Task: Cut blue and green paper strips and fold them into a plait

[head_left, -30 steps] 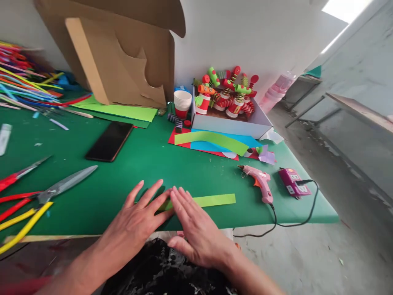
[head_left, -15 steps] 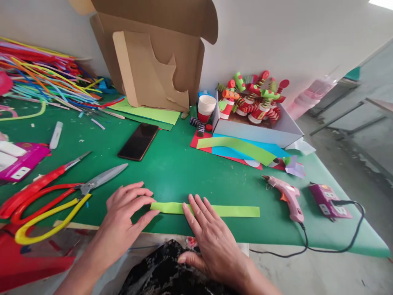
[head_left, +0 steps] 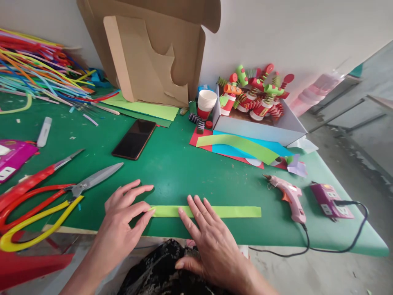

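A light green paper strip [head_left: 238,212] lies straight along the front of the green table. My left hand [head_left: 124,217] pinches the strip's left end between thumb and index finger, its other fingers raised and apart. My right hand [head_left: 210,235] rests flat across the strip's middle, fingers stretched forward and pressing it to the table. To the left of my left hand lie yellow-and-red-handled scissors [head_left: 78,190] with closed blades. A second red-handled cutting tool [head_left: 39,178] is behind them, partly cut off by the frame.
Behind my hands is a black phone [head_left: 134,139]. A pink glue gun [head_left: 288,196] lies at right beside a purple power socket [head_left: 331,200] with a cord. Farther back stand stacked paper cups [head_left: 206,102], a white box [head_left: 258,129] of paper figures, cardboard [head_left: 147,61] and pipe cleaners [head_left: 37,73].
My left hand has moved from lying beside the right hand to the strip's left end, pinching it. My right hand stays flat on the strip. The camera view has turned left.
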`<control>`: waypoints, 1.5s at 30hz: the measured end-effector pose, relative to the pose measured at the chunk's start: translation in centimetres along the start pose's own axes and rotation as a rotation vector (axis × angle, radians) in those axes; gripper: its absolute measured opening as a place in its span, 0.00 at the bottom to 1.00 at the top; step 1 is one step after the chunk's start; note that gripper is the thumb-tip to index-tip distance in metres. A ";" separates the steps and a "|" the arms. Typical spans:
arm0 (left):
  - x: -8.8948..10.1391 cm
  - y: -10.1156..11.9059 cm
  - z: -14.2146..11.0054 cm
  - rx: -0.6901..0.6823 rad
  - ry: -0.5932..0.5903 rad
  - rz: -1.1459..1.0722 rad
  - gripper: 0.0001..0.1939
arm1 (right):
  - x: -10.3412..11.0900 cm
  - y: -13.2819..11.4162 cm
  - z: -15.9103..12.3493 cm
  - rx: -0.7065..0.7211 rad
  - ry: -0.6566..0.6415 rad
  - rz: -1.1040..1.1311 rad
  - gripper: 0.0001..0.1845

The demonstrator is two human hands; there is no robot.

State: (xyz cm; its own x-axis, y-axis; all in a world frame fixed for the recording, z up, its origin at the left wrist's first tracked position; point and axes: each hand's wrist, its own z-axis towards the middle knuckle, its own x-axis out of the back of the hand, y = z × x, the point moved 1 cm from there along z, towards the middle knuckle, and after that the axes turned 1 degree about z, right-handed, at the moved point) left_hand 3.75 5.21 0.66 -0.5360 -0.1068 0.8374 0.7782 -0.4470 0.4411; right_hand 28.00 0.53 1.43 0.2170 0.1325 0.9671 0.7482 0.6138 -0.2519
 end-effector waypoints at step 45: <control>-5.0 6.5 -2.7 -0.388 -0.054 0.315 0.52 | -0.6 -0.2 0.6 -0.029 -0.026 0.014 0.49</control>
State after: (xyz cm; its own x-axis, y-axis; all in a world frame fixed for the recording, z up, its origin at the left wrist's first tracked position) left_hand 10.57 0.40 -1.54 -0.2692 -0.2479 0.9306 0.7150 -0.6988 0.0207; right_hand 27.31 0.79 0.90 0.2119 0.1611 0.9639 0.7629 0.5891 -0.2662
